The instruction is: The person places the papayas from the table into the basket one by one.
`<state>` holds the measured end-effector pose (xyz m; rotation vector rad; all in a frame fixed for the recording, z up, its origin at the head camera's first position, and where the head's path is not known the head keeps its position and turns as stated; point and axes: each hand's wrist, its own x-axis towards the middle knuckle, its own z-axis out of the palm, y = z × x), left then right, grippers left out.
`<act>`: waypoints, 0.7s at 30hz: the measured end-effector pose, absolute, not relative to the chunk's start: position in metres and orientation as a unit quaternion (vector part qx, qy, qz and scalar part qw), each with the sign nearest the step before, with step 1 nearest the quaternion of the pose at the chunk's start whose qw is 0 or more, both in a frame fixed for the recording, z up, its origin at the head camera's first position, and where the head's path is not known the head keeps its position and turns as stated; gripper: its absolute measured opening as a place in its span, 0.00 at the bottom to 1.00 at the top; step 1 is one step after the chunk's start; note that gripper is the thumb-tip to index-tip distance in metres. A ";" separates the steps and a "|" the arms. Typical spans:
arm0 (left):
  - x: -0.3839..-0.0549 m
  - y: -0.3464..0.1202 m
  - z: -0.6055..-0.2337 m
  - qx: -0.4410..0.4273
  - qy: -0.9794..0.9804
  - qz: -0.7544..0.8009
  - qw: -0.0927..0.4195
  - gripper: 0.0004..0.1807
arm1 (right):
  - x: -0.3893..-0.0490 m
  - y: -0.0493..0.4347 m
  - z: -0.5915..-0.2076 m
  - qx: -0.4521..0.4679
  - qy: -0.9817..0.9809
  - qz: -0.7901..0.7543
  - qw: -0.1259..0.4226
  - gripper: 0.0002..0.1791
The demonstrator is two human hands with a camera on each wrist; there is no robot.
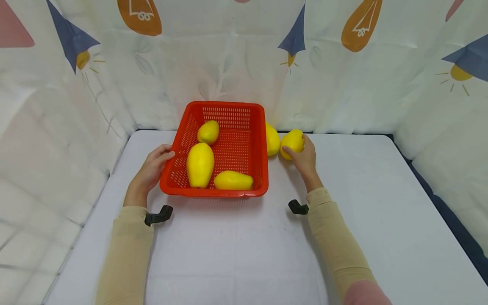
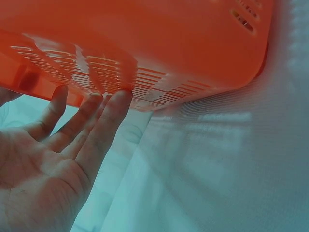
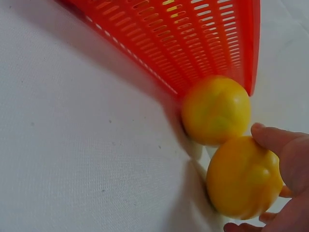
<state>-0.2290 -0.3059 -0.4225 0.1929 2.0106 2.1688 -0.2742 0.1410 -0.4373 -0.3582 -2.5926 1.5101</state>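
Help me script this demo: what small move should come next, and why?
Probably lift the held yellow fruit and bring it over the red basket. The right hand has its thumb and fingers around that fruit, the left hand touches the basket's left side, and three yellow fruits lie inside while another yellow fruit sits just outside.

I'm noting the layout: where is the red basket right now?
In the head view, the red basket is just left of centre, between the left hand and a yellow fruit outside it.
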 end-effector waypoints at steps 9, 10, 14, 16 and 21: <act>-0.230 -0.306 -0.422 0.062 0.675 0.730 0.088 0.10 | -0.276 0.141 -0.438 -0.111 -0.862 0.491 0.059 0.47; -0.230 -0.306 -0.422 0.062 0.676 0.729 0.088 0.10 | -0.276 0.141 -0.438 -0.110 -0.862 0.491 0.058 0.46; -0.229 -0.307 -0.422 0.059 0.677 0.728 0.090 0.11 | -0.275 0.141 -0.438 -0.106 -0.862 0.492 0.058 0.46; -0.229 -0.307 -0.422 0.058 0.677 0.728 0.092 0.11 | -0.275 0.141 -0.438 -0.104 -0.862 0.493 0.060 0.45; -0.230 -0.307 -0.423 0.056 0.680 0.725 0.091 0.11 | -0.274 0.141 -0.439 -0.103 -0.862 0.492 0.062 0.44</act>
